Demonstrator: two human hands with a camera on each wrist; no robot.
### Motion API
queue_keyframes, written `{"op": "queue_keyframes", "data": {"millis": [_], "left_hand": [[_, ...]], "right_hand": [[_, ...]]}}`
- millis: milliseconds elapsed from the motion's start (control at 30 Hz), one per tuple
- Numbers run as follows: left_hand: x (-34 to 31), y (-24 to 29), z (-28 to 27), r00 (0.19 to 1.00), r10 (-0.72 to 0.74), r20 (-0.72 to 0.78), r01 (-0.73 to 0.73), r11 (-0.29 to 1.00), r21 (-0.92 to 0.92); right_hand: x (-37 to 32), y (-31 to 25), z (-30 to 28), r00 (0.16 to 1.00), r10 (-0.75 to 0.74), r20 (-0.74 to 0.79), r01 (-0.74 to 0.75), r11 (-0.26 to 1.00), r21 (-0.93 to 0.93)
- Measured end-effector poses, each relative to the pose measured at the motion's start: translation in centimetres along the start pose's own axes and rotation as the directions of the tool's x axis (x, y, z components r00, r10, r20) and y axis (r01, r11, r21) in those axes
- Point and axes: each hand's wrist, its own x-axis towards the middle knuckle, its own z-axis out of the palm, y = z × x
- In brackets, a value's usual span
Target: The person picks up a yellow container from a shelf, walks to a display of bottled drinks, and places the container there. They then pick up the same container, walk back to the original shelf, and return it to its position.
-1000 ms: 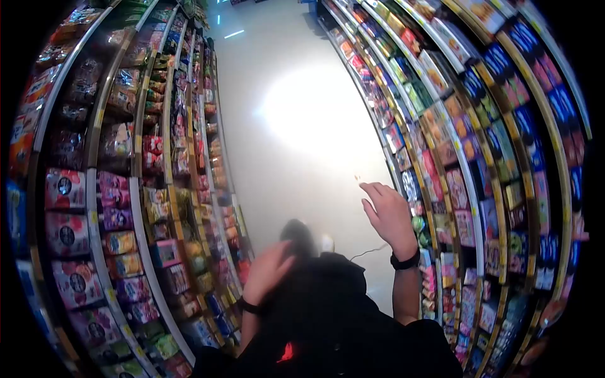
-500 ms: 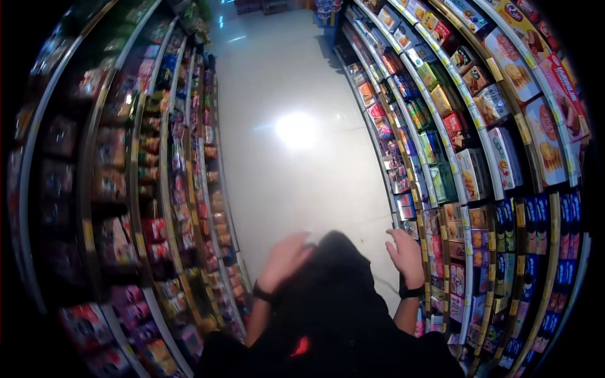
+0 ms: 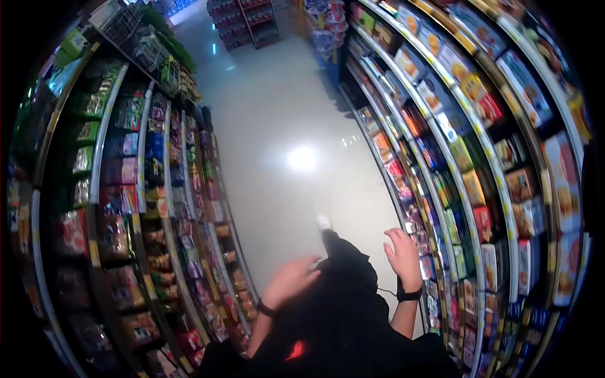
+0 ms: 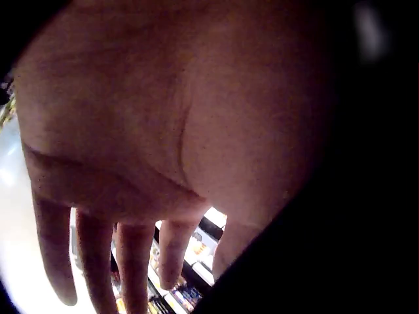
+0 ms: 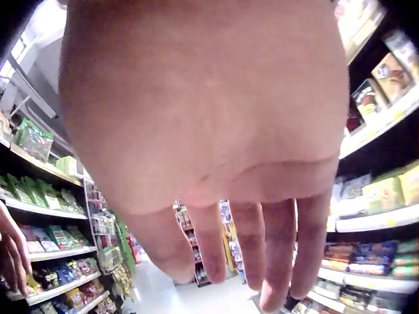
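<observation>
My left hand (image 3: 290,281) is held out in front of the body in the head view, a dark band at its wrist, with nothing in it. Its palm (image 4: 131,118) fills much of the left wrist view, fingers extended and spread. The right hand (image 3: 403,257) hangs to the right of the dark clothing (image 3: 334,296), beside the right-hand shelves. In the right wrist view its bare palm (image 5: 209,118) shows, with the fingers relaxed and fairly straight. Neither hand touches any goods.
Shelves of packaged snacks (image 3: 126,277) line the left side of the aisle, and shelves of boxed biscuits (image 3: 479,214) the right. Pale shiny floor (image 3: 271,201) runs between them. A red display rack (image 3: 258,22) stands at the far end. One light shoe (image 3: 324,222) shows ahead.
The view has travelled forward along the aisle, bringing the far rack into sight. Since the first frame, my right hand has dropped lower. Both hands stay without anything in them.
</observation>
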Motion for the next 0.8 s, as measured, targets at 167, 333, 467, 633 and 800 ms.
{"op": "queue_keyframes", "data": {"millis": [167, 333, 467, 633, 800], "left_hand": [[8.7, 1.3, -12.5, 0.982, -0.043, -0.184, 0.02, 0.992, -0.124], [18.0, -4.2, -21.3, 0.978, -0.143, -0.151, 0.116, 0.978, -0.176], [27.2, -11.3, -27.5, 0.986, -0.038, -0.164, 0.017, 0.992, -0.127], [37.4, -14.6, -42.0, 0.99, -0.057, -0.131, 0.042, 0.993, -0.114], [47.7, -20.4, -55.1, 0.962, 0.052, -0.269, -0.078, 0.993, -0.086]], "right_hand": [[19.4, -7.3, -2.1, 0.98, -0.191, 0.052, 0.192, 0.981, -0.02], [37.1, -14.4, -1.4, 0.918, -0.393, 0.052, 0.392, 0.92, 0.022], [50.1, -18.5, 1.5, 0.922, -0.387, 0.015, 0.386, 0.922, 0.031], [64.6, -24.3, 3.8, 0.907, -0.391, 0.156, 0.404, 0.913, -0.059], [76.7, -30.0, 4.2, 0.921, -0.379, 0.091, 0.386, 0.92, -0.071]]}}
